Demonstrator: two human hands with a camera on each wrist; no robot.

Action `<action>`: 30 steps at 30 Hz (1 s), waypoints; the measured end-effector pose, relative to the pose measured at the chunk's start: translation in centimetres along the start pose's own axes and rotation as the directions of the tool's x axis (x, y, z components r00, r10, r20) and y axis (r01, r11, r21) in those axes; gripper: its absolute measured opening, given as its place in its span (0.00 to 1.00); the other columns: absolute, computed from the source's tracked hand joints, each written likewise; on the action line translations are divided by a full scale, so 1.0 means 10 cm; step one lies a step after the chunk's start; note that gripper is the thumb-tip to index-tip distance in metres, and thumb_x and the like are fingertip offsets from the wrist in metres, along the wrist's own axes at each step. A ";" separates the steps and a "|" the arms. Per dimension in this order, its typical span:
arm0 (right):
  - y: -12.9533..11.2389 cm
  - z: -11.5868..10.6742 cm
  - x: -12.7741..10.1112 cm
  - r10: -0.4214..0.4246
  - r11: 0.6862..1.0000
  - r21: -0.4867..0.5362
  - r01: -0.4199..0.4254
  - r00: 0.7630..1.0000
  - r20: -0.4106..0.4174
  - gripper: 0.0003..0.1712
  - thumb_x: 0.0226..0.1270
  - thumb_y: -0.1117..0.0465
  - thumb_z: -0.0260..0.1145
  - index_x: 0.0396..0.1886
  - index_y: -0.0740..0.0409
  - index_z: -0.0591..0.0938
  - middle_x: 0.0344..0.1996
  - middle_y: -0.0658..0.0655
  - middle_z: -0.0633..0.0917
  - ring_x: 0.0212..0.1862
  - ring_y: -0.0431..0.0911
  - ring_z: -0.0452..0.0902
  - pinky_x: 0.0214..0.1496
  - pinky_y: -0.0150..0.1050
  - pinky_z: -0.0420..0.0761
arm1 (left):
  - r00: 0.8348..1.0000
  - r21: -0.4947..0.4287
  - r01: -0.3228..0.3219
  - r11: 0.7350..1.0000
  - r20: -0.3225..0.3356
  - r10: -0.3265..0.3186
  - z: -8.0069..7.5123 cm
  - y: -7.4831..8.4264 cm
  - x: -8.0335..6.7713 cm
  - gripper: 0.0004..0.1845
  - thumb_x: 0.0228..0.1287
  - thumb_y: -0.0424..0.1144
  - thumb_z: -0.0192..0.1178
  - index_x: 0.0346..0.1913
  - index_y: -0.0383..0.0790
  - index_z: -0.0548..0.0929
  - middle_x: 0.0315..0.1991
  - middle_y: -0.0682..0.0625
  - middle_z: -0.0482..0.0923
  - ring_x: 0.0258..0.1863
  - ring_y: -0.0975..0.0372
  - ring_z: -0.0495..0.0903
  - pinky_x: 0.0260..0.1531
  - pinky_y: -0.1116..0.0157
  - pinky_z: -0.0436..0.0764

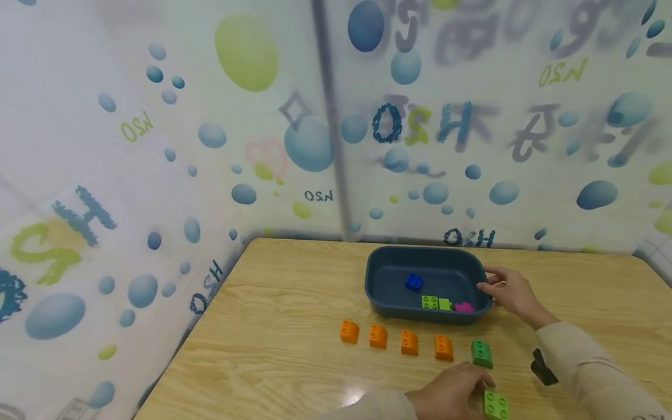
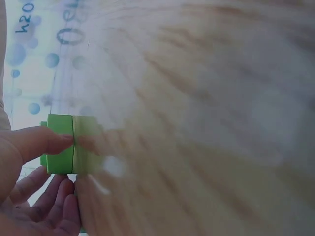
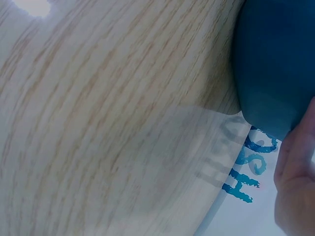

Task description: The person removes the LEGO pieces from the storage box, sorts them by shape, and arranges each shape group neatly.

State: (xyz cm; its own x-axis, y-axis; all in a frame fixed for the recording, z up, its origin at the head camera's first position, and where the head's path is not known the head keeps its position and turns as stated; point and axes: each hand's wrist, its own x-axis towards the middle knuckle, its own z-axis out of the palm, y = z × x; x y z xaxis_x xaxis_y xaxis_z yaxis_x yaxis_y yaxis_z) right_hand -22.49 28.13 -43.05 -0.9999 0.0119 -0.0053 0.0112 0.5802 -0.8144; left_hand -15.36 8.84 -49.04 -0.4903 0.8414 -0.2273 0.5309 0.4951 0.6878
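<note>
A light green toy brick (image 1: 496, 404) with studs is pinched by my left hand (image 1: 451, 392) near the table's front edge. In the left wrist view the thumb lies along one side of this brick (image 2: 60, 144), and its base meets the table. My right hand (image 1: 513, 294) grips the right end of a dark blue plastic bin (image 1: 378, 300), thumb over the rim and fingers outside. In the right wrist view the bin's wall (image 3: 275, 64) is beside the fingers. Inside the bin lie a blue brick (image 1: 414, 282), light green bricks (image 1: 430, 302) and a magenta piece (image 1: 464, 307).
Several orange bricks (image 1: 409, 342) with sloped sides stand in a row before the bin, and a darker green brick (image 1: 481, 353) ends the row at the right. A small black object (image 1: 543, 368) sits by the right sleeve. Patterned walls (image 1: 294, 204) border the wooden table (image 1: 278, 303).
</note>
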 end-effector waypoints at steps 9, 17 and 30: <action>-0.02 -0.02 0.04 0.007 1.000 -0.011 -0.007 1.000 0.000 0.34 0.60 0.60 0.61 0.59 0.77 0.61 0.41 0.72 0.72 0.34 0.51 0.76 0.27 0.39 0.79 | 0.993 0.043 0.067 0.997 -0.099 -0.062 -0.16 0.26 -0.22 0.19 0.48 0.37 0.65 0.46 0.48 0.75 0.33 0.64 0.66 0.29 0.77 0.65 0.30 0.81 0.67; 0.00 -0.02 0.02 0.012 1.000 -0.006 -0.012 1.000 0.001 0.33 0.60 0.62 0.61 0.59 0.77 0.61 0.39 0.72 0.74 0.33 0.52 0.77 0.26 0.38 0.79 | 0.994 0.084 0.052 0.995 -0.103 -0.044 -0.15 0.25 -0.21 0.20 0.49 0.37 0.65 0.47 0.48 0.75 0.32 0.64 0.66 0.29 0.77 0.65 0.29 0.81 0.67; 0.01 0.00 0.02 0.006 1.000 -0.020 -0.006 1.000 -0.006 0.33 0.60 0.60 0.61 0.59 0.77 0.61 0.39 0.73 0.73 0.33 0.52 0.78 0.27 0.39 0.79 | 0.991 0.118 0.082 0.990 -0.120 -0.068 -0.16 0.26 -0.23 0.19 0.49 0.38 0.65 0.46 0.49 0.74 0.33 0.64 0.66 0.29 0.77 0.64 0.29 0.81 0.67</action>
State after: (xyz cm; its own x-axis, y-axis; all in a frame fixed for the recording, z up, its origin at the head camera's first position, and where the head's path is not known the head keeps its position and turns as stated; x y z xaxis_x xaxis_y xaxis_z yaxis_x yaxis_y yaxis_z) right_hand -22.64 28.21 -43.15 -0.9998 0.0206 -0.0067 0.0177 0.5966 -0.8024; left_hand -13.93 7.91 -45.65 -0.6043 0.7739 -0.1894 0.5666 0.5846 0.5807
